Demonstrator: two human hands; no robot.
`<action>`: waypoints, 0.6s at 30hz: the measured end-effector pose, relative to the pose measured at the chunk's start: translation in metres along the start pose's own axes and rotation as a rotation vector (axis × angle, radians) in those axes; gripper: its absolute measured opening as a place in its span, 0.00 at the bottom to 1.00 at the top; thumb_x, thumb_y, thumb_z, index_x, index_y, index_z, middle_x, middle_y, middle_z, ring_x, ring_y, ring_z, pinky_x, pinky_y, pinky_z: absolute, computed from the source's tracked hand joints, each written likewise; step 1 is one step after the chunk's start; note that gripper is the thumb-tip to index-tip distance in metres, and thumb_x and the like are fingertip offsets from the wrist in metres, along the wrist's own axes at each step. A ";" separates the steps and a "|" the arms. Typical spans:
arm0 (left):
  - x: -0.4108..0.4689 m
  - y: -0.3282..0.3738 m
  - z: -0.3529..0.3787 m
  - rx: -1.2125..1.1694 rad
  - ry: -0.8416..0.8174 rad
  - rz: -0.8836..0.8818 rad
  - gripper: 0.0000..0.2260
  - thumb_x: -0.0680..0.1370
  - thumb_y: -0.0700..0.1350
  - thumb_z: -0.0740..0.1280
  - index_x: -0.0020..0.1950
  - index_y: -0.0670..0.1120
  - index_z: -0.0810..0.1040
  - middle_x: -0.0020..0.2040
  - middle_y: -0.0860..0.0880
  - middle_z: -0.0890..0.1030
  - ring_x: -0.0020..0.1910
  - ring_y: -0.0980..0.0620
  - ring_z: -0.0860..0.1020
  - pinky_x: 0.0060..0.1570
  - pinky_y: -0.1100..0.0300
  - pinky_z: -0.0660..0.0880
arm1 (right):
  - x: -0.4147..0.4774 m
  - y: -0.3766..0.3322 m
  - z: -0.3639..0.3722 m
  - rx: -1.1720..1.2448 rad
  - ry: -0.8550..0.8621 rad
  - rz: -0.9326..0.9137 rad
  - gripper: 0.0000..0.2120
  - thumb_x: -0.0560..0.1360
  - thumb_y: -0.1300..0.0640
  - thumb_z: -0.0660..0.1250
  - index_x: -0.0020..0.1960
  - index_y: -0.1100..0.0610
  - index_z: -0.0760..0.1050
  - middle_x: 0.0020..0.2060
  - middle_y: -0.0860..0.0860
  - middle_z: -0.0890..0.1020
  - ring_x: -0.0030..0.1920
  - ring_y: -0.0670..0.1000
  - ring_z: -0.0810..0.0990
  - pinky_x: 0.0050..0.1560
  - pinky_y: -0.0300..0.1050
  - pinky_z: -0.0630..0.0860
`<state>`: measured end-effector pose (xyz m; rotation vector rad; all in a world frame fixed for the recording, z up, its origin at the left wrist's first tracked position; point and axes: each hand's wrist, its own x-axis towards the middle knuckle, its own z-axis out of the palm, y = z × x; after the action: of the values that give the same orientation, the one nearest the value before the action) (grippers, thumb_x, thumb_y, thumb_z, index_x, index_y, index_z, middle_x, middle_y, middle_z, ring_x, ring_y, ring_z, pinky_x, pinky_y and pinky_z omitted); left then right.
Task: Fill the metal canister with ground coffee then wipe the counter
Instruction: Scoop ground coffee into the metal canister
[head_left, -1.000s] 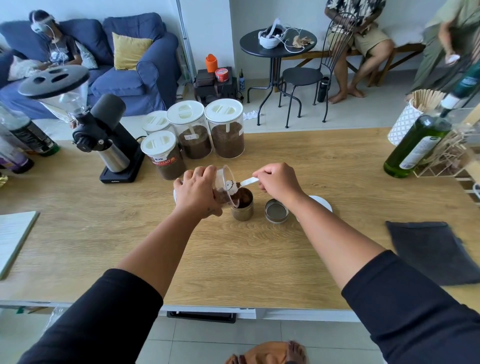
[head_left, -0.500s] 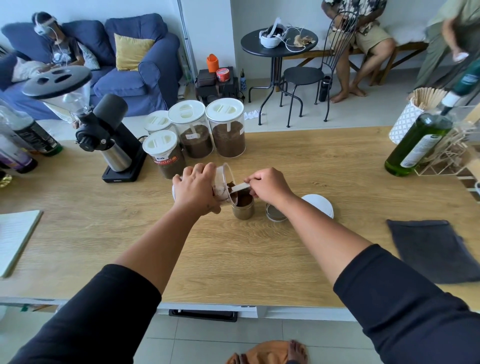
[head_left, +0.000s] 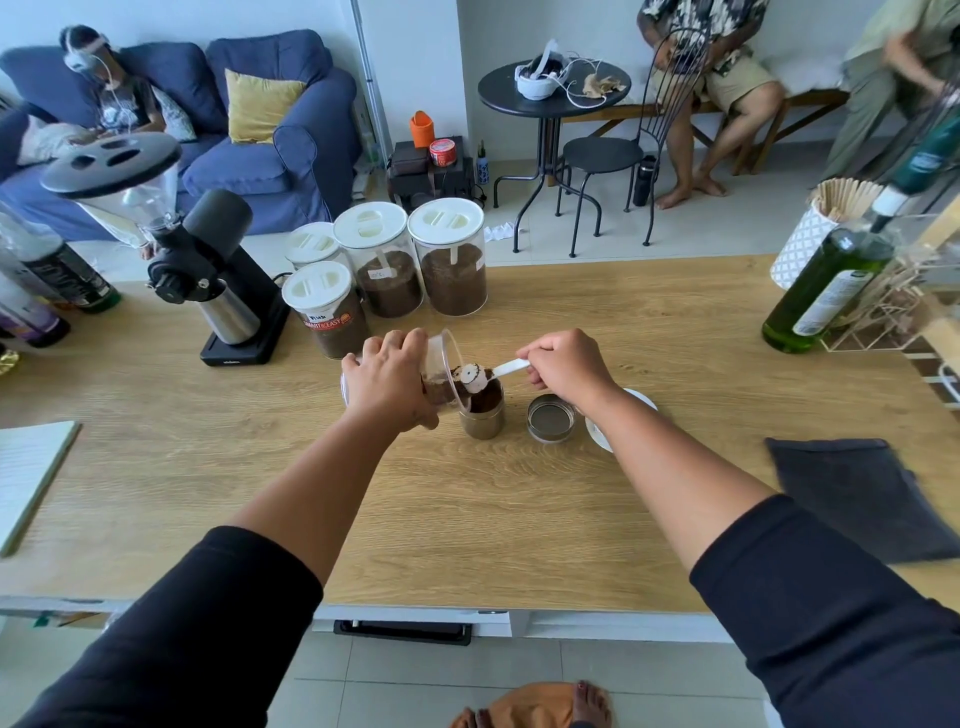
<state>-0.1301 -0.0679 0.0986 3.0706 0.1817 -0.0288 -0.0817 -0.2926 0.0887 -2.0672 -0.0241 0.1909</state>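
Head view: at the desk's (head_left: 519, 519) centre stands the metal canister (head_left: 482, 419), heaped with ground coffee. The left hand (head_left: 388, 385), grip closed around a tilted clear jar (head_left: 445, 375), sits at the canister's 10 o'clock. The right hand (head_left: 566, 367) pinches a white scoop (head_left: 484, 375) above it. The canister's lid (head_left: 551, 418) lies at 3 o'clock.

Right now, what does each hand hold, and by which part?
The left hand holds the tilted plastic jar by its side. The right hand holds the white scoop by its handle end.
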 end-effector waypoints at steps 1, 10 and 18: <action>0.000 0.000 0.001 -0.002 0.000 -0.002 0.51 0.54 0.57 0.82 0.72 0.54 0.62 0.69 0.49 0.70 0.68 0.42 0.66 0.65 0.39 0.64 | 0.000 0.001 -0.001 0.000 0.003 0.000 0.15 0.72 0.61 0.63 0.35 0.44 0.81 0.27 0.49 0.84 0.29 0.45 0.83 0.41 0.47 0.84; -0.009 -0.014 0.009 -0.112 0.012 -0.079 0.50 0.53 0.54 0.82 0.71 0.53 0.63 0.67 0.50 0.72 0.66 0.44 0.67 0.60 0.41 0.66 | -0.006 0.009 0.002 0.035 0.052 0.054 0.08 0.73 0.60 0.67 0.39 0.52 0.84 0.29 0.51 0.84 0.32 0.49 0.84 0.44 0.51 0.84; -0.038 -0.044 0.031 -0.687 0.028 -0.251 0.53 0.49 0.54 0.84 0.70 0.50 0.64 0.63 0.47 0.75 0.63 0.45 0.73 0.62 0.41 0.73 | -0.022 0.021 0.017 -0.185 -0.025 -0.115 0.11 0.77 0.62 0.64 0.50 0.57 0.85 0.39 0.50 0.86 0.31 0.39 0.77 0.36 0.31 0.75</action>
<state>-0.1739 -0.0314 0.0657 2.3505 0.4658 0.0528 -0.1076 -0.2905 0.0652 -2.2402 -0.1812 0.1479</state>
